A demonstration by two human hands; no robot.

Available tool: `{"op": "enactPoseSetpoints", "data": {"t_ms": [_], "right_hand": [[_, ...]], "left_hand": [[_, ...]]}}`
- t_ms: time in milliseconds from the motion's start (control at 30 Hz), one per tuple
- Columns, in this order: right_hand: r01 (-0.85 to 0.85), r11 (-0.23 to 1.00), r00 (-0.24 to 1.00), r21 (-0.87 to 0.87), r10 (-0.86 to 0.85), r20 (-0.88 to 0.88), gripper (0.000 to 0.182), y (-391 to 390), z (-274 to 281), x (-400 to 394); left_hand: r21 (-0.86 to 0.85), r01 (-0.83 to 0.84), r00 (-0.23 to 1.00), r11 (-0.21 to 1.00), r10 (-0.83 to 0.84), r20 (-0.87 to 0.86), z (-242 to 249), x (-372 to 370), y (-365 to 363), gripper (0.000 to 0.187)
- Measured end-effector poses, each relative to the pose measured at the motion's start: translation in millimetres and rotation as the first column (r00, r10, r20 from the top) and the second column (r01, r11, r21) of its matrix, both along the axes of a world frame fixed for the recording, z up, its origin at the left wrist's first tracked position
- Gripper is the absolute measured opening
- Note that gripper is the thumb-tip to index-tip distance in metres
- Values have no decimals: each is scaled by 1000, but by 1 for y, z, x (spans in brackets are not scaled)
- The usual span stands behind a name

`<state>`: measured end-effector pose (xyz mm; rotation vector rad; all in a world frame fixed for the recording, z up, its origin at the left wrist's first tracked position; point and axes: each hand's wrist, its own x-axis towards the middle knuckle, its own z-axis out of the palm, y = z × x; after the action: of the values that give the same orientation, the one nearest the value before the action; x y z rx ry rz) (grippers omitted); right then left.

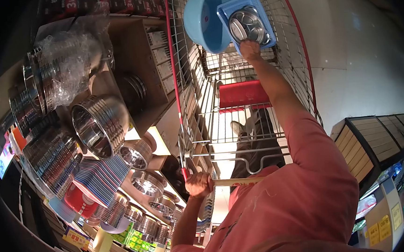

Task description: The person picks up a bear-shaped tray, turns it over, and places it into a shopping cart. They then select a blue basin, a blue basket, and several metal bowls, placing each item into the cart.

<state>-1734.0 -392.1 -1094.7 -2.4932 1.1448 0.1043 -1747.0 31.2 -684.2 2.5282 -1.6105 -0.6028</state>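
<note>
My left hand (199,184) is wrapped around the left end of the shopping cart's handle (236,181). My right arm stretches forward into the cart (306,53). There my right hand (250,50) closes on the near edge of a round stainless steel divided plate (253,25); its fingertips are partly hidden. The plate lies over a light blue plastic basket (223,15), which is tilted against a larger blue plastic basin (204,20) at the far end of the cart.
Shelves on the left hold stacked steel basins (100,126), plastic-wrapped steel pots (57,73) and striped stacked trays (103,172). A red flap (243,94) is on the cart's seat. On the right stands a dark-framed wooden display (358,145), with yellow price tags (380,229) below.
</note>
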Motion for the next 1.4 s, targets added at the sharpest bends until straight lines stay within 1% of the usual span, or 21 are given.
{"op": "enactPoseSetpoints", "data": {"t_ms": [100,167,200,300,333,367,433,467,500,567,600,733,800,900,967,1033,1067,1167,1300,1367,1400], "right_hand": [[-80,996,997,-33,80,-7,20,-12,-2,-1],[-231,971,973,-56,231,-10,20,-20,2,-1],[-226,973,974,-36,227,22,19,-26,9,-1],[-252,967,966,42,248,74,24,-54,46,-1],[-296,952,954,71,298,-18,26,-67,65,2],[-296,953,954,65,298,-24,26,-77,87,3],[-300,911,941,283,331,-68,28,-95,141,6],[-245,811,931,532,350,-104,29,-102,198,8],[-243,817,931,522,348,-110,29,-103,218,4],[-455,657,825,601,564,7,28,-98,242,-2],[-528,600,755,600,656,8,28,-88,240,-5],[-673,520,641,526,765,64,26,-37,224,-7],[-775,513,589,370,798,126,24,-10,194,-6],[-792,553,591,260,800,101,22,23,139,0],[-752,592,627,289,778,35,19,38,103,2],[-831,518,542,204,836,88,17,48,80,1],[-825,559,565,85,819,99,14,55,71,-7],[-761,630,643,155,764,49,12,80,43,-8],[-741,644,663,189,746,57,12,84,48,1],[-728,641,656,242,754,-25,13,92,47,8],[-700,639,676,318,737,8,15,92,50,12]], "left_hand": [[6,-7,1000,1000,7,-20,0,1,-4,7],[6,-27,999,1000,27,-25,0,1,-3,4],[3,-27,999,1000,27,-26,-2,3,-1,4],[25,-18,999,1000,19,-31,-2,4,4,4],[-12,-16,999,1000,16,-29,-2,5,2,4],[-48,-15,999,999,14,-29,-2,4,2,4],[-16,-11,999,1000,11,-39,1,3,6,5],[-11,-9,999,1000,9,-35,2,2,5,5],[-11,-8,1000,1000,8,-27,0,3,2,5],[-21,0,1000,1000,0,-17,3,3,0,6],[-25,7,1000,1000,-7,-6,4,3,-1,7],[-23,3,1000,1000,-3,12,6,4,-6,9],[-22,2,1000,1000,-2,18,7,3,-5,9],[-35,-6,999,999,7,34,5,3,-2,9],[-38,-17,1000,999,18,25,1,3,0,9],[-35,-29,999,999,29,14,3,2,2,10],[-57,-37,999,998,38,11,-1,3,-1,11],[-24,-38,999,999,38,-9,0,4,0,12],[-43,-31,999,999,30,-29,-2,5,-3,11],[-35,-50,999,998,49,-20,-1,3,0,10],[7,-61,998,998,61,-31,1,2,0,10]]}}
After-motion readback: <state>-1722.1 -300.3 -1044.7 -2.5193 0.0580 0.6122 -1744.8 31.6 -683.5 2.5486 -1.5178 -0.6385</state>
